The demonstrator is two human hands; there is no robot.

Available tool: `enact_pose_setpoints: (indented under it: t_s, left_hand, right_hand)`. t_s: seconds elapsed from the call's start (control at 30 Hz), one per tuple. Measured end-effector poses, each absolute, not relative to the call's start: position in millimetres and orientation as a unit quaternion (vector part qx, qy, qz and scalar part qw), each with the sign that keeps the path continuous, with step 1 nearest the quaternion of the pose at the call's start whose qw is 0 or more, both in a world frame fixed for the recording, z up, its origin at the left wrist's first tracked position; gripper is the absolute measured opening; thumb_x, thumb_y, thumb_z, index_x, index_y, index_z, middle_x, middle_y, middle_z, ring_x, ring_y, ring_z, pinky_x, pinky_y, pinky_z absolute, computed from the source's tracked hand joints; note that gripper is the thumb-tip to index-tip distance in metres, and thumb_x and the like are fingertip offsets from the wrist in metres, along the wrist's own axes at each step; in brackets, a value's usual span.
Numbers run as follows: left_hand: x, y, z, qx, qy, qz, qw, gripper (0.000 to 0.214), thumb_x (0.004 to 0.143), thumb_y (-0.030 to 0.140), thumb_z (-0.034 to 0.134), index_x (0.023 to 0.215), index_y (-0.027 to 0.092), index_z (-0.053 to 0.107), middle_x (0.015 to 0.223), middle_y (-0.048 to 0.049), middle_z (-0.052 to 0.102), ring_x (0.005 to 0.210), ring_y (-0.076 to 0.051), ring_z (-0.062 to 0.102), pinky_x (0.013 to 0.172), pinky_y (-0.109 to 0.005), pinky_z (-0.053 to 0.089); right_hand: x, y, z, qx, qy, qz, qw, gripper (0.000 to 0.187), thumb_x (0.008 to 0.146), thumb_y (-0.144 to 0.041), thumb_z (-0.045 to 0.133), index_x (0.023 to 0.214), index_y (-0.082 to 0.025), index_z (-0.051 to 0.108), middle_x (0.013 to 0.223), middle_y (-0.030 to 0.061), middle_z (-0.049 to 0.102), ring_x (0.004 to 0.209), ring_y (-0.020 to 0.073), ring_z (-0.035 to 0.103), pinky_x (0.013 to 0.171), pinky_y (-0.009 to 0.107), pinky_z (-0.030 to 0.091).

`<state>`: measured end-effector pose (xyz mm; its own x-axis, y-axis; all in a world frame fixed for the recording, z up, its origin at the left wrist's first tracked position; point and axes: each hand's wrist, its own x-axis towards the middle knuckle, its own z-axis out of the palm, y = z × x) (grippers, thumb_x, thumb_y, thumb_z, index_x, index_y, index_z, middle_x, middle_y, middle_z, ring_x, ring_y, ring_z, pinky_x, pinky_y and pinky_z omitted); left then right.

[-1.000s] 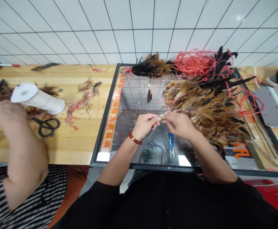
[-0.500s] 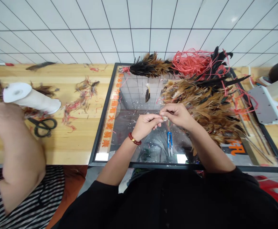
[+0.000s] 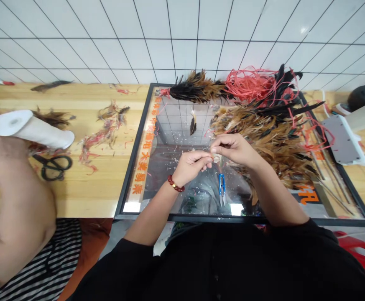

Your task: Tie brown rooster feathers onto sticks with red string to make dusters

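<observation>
While fingers partly hide it, small piece looks pale.

Bench: glass panel; scissors, left of panel. On panel: snips, front; feather pile, right; single feather, left of pile; feather bundle, back; twine tangle, right of bundle.

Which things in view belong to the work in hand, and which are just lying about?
Likely in the work:
small pale piece at the fingertips of the left hand and right hand
brown feathers
blue snips, within easy reach

Probably just lying about:
black scissors
white spool
grey box
</observation>
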<state>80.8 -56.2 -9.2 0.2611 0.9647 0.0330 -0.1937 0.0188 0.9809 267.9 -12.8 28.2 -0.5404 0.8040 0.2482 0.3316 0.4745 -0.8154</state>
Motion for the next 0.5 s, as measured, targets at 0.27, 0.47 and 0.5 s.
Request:
enact_pose_setpoints:
  t_s: [0.27,0.47,0.5]
  left_hand:
    - [90,-49,-22,0.396,0.482,0.545,0.559,0.019,0.069,0.033,0.079,0.074,0.015,0.076,0.057,0.0006,0.064,0.046,-0.006,0.046,0.045,-0.02,0.037]
    - [86,-54,-15,0.501,0.438,0.491,0.562,0.019,0.075,0.035,0.076,0.076,0.016,0.076,0.059,0.0,0.065,0.049,-0.008,0.049,0.049,-0.022,0.04]
    - [85,-56,-13,0.515,0.414,0.485,0.573,0.022,0.076,0.038,0.076,0.075,0.016,0.076,0.06,-0.0004,0.065,0.049,-0.008,0.049,0.05,-0.022,0.041]
  right_hand:
    - [256,-52,11,-0.4,-0.838,0.227,0.294,0.026,0.093,-0.031,0.055,0.076,-0.017,0.07,0.07,0.0033,0.065,0.064,0.0134,0.055,0.064,0.027,0.04]
    - [256,-35,49,-0.356,-0.891,0.135,0.249,0.022,0.094,-0.024,0.053,0.084,-0.017,0.071,0.077,0.0051,0.065,0.07,0.0143,0.055,0.067,0.027,0.039]
    - [259,-27,53,-0.343,-0.888,0.17,0.254,0.023,0.094,-0.025,0.053,0.081,-0.017,0.07,0.076,0.0044,0.065,0.07,0.0137,0.056,0.067,0.027,0.04]
